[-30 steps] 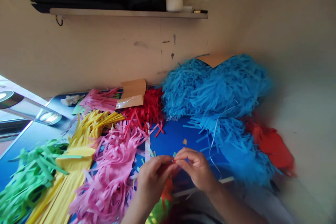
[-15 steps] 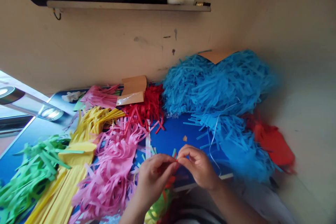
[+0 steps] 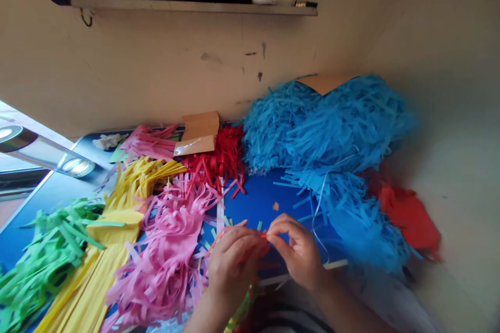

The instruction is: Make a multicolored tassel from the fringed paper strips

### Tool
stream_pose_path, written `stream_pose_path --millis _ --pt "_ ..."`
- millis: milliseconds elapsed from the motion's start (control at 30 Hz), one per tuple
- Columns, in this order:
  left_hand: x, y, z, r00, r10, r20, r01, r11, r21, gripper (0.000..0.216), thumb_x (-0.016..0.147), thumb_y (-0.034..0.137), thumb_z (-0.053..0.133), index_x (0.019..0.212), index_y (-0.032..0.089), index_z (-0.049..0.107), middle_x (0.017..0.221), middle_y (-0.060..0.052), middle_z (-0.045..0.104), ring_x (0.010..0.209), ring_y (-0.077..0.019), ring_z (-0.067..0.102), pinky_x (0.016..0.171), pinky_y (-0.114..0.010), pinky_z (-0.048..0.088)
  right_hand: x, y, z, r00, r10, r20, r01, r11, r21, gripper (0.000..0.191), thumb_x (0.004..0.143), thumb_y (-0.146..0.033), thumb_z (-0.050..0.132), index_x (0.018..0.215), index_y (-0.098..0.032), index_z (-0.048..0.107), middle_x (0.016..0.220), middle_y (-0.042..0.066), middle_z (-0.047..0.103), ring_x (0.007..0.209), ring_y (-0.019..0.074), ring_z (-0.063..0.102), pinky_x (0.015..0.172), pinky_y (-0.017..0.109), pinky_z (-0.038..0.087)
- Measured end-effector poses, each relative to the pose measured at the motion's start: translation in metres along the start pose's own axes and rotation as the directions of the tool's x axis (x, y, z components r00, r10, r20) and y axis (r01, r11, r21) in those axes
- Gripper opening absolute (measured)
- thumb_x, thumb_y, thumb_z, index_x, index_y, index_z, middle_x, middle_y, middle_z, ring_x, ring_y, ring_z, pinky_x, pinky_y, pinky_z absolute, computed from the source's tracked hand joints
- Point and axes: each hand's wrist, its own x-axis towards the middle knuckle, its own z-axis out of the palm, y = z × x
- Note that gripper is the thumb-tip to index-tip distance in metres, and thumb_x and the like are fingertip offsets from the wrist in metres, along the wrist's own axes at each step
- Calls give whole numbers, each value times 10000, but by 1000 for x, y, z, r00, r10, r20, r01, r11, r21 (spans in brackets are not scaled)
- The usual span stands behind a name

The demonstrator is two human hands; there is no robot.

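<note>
My left hand [image 3: 236, 257] is closed, back upward, around orange paper strips; one orange strip [image 3: 215, 239] sticks out behind its knuckles. My right hand [image 3: 295, 250] pinches the tip of the orange strips between thumb and forefinger. Only a small orange bit shows where the two hands almost meet. Below my left hand, yellow-green and red paper [image 3: 242, 309] is partly hidden near my lap. Pink fringed paper [image 3: 167, 255] lies just left of my left hand, and blue fringed paper [image 3: 351, 218] to the right of my right hand.
Green fringes [image 3: 50, 250], yellow paper [image 3: 86, 281] and red fringes [image 3: 219, 161] cover the left of the blue table [image 3: 258, 195]. A big blue fringe heap [image 3: 332, 119] leans against the wall. A clear cylinder [image 3: 54, 153] stands far left. A shelf [image 3: 187, 6] hangs above.
My left hand has turned over and closed round the orange strips, which now show beside it. My right hand keeps its pinch in nearly the same place.
</note>
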Motion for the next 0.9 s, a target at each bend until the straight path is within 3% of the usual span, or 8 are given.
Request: stream_pose_path --millis 267,633,800,900 --pt "-6 -6 5 1000 9 8 -9 1000 5 145 838 97 647 882 235 660 809 22 745 753 -127 712 919 -344 560 -2 -5 -2 999 -48 -5 47 993 -111 85 925 -174 592 856 -218 614 817 25 653 811 166 612 782 318 488" --pt "-5 -12 10 997 11 77 -22 990 139 77 860 164 620 865 239 636 802 17 754 760 -152 722 920 -361 548 2 -4 -4 986 -168 23 168 946 -276 114 937 -162 559 857 -228 607 802 23 675 801 176 617 798 365 462" --pt "-14 -28 16 996 74 55 -86 961 263 109 888 308 583 859 245 667 790 -13 764 814 -206 742 743 -286 603 3 -8 3 980 -194 32 193 915 -356 133 943 -203 536 831 -214 608 765 28 668 762 169 619 794 364 460" --pt "-16 -41 12 995 67 75 -80 979 185 153 864 387 624 871 270 723 786 -11 776 780 -203 748 669 -236 606 18 -1 -22 982 -189 -5 172 906 -386 111 931 -280 587 856 -216 638 802 31 687 792 171 631 812 347 468"
